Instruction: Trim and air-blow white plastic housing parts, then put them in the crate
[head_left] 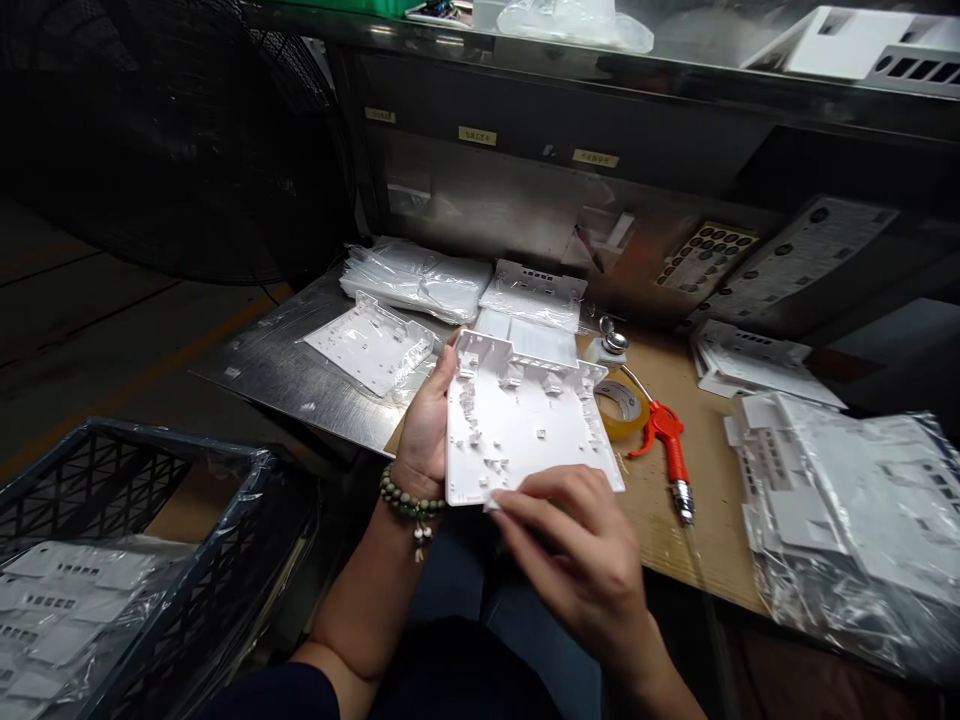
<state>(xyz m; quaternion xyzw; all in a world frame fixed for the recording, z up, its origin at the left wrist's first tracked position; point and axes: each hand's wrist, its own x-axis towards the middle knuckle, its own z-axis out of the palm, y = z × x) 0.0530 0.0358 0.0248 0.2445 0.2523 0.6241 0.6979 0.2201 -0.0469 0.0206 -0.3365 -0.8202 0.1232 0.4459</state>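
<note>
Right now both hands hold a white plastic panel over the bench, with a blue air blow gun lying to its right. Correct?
Not quite: the air blow gun is red-orange, not blue, as the head view shows. The left hand and right hand do hold the white plastic panel.

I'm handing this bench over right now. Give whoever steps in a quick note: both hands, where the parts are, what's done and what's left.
Left hand: grips the left edge of the white plastic panel, held above the lap.
Right hand: fingertips on the panel's near edge.
Another bare panel lies on the steel sheet; bagged panels behind it; more bagged ones at right and in the crate at left.
Air blow gun and tape roll on the bench.
Done: some panels bagged. Left: the two bare panels.
</note>
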